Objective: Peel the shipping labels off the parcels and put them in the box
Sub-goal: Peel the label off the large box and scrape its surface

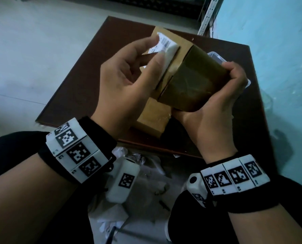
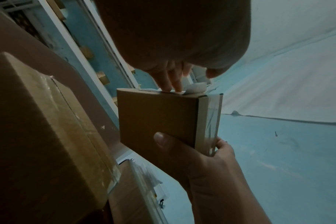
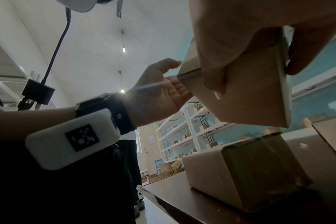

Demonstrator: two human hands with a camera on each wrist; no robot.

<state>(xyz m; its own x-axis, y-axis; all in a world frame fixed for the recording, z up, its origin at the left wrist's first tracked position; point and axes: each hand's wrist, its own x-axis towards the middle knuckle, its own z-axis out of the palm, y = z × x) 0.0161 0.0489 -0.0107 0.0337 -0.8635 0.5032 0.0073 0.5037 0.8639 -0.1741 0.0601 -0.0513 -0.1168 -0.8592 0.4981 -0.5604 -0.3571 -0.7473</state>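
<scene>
While the white printed shipping label lies partly lifted and curled on the top face of the flat brown cardboard parcel, the left hand pinches its loose edge between thumb and fingertips. That parcel is held in the air above the dark brown wooden table, its tape-wrapped end clasped in the right hand. Beneath it a second taped cardboard parcel rests on the table, and a clear plastic container peeks out behind the right hand.
</scene>
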